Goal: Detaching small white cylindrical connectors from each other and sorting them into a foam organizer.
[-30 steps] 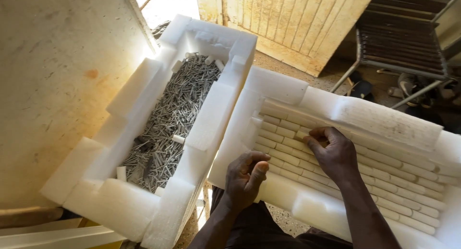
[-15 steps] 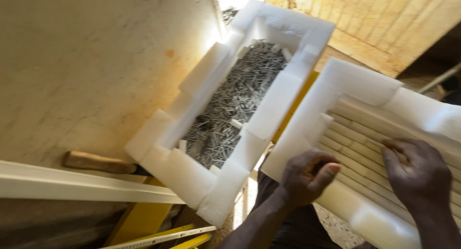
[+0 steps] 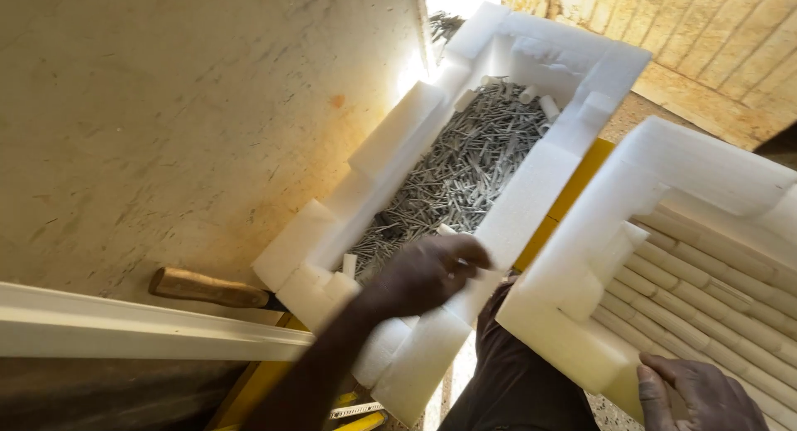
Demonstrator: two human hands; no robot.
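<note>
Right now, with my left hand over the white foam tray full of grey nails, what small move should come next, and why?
Probably lower the left hand a little and pinch a few nails from the white foam tray of grey nails: its fingers are curled at the tray's near edge, right above the heap. The right hand rests at the other white foam tray of pale dowels.

A wooden tool handle (image 3: pixel 207 287) lies against the pale, stained board (image 3: pixel 183 124) at left, just above a long white strip (image 3: pixel 141 331) running across the lower left. Yellow pieces (image 3: pixel 581 182) show between and beneath the foam boxes. Weathered wooden planking (image 3: pixel 697 41) fills the upper right corner.
</note>
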